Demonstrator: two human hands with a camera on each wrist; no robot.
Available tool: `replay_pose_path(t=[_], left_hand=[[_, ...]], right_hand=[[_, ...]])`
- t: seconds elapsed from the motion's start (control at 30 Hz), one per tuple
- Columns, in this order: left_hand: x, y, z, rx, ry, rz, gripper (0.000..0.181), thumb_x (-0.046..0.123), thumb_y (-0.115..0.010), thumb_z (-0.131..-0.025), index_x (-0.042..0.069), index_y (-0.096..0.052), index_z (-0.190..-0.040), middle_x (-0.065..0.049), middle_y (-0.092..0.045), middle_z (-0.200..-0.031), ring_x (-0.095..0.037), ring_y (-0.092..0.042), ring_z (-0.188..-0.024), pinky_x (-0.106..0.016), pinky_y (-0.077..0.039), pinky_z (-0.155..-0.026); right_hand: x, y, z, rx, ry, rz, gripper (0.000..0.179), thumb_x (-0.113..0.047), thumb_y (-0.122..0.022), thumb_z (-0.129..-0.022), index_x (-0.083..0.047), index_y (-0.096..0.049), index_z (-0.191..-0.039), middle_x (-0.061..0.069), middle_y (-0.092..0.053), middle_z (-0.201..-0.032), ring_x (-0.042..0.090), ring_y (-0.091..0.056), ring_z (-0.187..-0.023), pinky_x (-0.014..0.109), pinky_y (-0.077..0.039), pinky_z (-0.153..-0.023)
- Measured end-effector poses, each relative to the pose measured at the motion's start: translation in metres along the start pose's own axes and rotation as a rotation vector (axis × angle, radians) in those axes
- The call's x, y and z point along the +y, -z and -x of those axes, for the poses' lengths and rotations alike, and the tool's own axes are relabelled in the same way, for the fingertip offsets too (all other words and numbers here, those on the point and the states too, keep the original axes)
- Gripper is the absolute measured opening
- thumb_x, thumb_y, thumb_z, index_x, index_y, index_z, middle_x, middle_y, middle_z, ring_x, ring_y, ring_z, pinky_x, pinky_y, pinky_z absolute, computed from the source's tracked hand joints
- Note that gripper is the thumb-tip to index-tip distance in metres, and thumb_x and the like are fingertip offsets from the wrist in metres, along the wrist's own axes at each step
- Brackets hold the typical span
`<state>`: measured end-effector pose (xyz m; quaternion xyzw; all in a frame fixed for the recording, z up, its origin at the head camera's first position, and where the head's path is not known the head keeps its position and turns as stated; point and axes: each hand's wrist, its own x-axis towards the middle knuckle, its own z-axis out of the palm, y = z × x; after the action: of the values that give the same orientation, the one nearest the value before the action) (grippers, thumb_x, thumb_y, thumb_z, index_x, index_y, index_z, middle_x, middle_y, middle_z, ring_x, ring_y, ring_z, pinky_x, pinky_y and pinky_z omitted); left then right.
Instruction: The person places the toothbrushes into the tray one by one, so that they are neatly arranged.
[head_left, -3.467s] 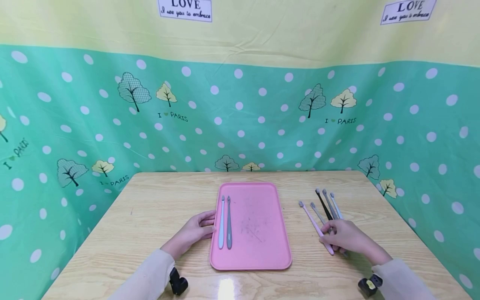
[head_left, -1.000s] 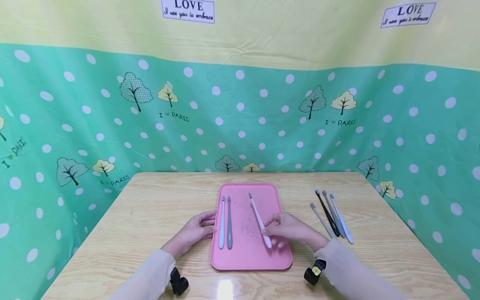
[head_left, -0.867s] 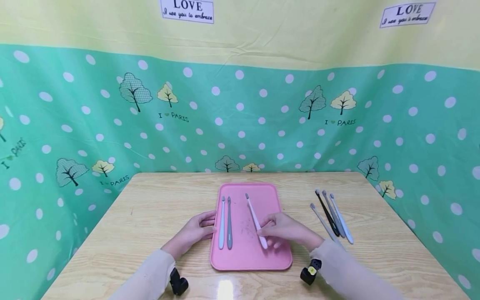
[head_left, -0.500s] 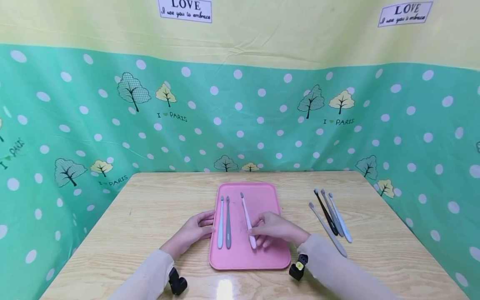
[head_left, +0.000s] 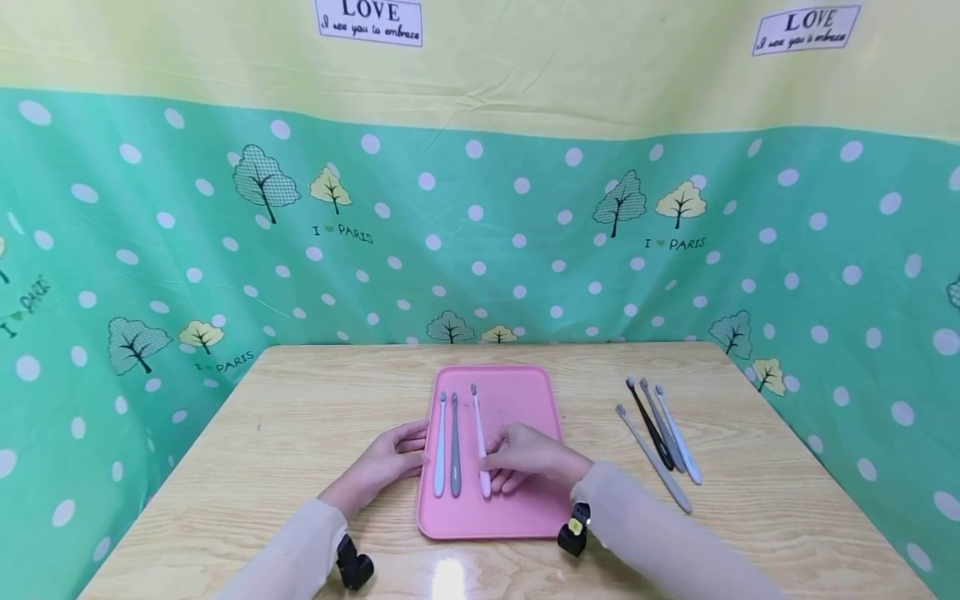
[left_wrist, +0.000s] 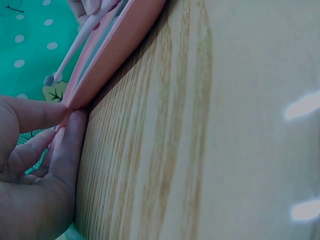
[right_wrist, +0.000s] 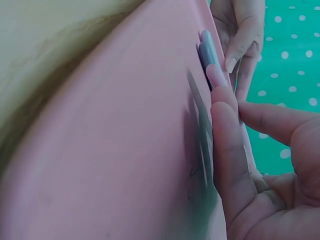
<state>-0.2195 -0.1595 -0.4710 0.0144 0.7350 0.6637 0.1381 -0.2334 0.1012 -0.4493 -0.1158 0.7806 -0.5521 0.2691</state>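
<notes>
My right hand [head_left: 525, 454] pinches a pale pink toothbrush [head_left: 478, 425] by its handle over the pink tray [head_left: 498, 527]. In the right wrist view the thumb and fingers meet on that handle, and only its end [right_wrist: 216, 76] shows past them. To its left, a light blue toothbrush [head_left: 440, 450] and a dark grey toothbrush [head_left: 455, 454] lie side by side on the tray, heads away from me. At the tray's left edge, my left hand [head_left: 386, 458] grips the rim. The left wrist view has its thumb and fingertips [left_wrist: 76, 122] on either side of that rim.
Right of the tray, several toothbrushes lie on the wooden table [head_left: 330, 375]: a grey one [head_left: 652, 458], a black one [head_left: 649, 423], another grey one [head_left: 663, 425] and a light blue one [head_left: 678, 437]. A dotted green and yellow curtain [head_left: 480, 208] hangs behind the table.
My right hand has taken the pink toothbrush from the group on the right and carried it left over the tray, nearer the grey one. The left hand stays at the rim.
</notes>
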Motion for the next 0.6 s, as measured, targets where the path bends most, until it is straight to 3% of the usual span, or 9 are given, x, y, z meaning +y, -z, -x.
replay_pose_path(t=[0.6], left_hand=[[0.000,0.001,0.000,-0.008,-0.002,0.003,0.060,-0.007,-0.063,-0.094,-0.003,-0.040,-0.149,-0.023,-0.052,-0.139,-0.036,-0.057,-0.122,-0.038,-0.059,-0.092]], right_hand=[[-0.003,-0.013,-0.009,0.028,-0.036,0.038,0.021,-0.009,-0.075,-0.090,0.003,-0.059,-0.099,0.020,-0.070,-0.075,0.019,-0.070,-0.058,0.030,-0.063,-0.055]])
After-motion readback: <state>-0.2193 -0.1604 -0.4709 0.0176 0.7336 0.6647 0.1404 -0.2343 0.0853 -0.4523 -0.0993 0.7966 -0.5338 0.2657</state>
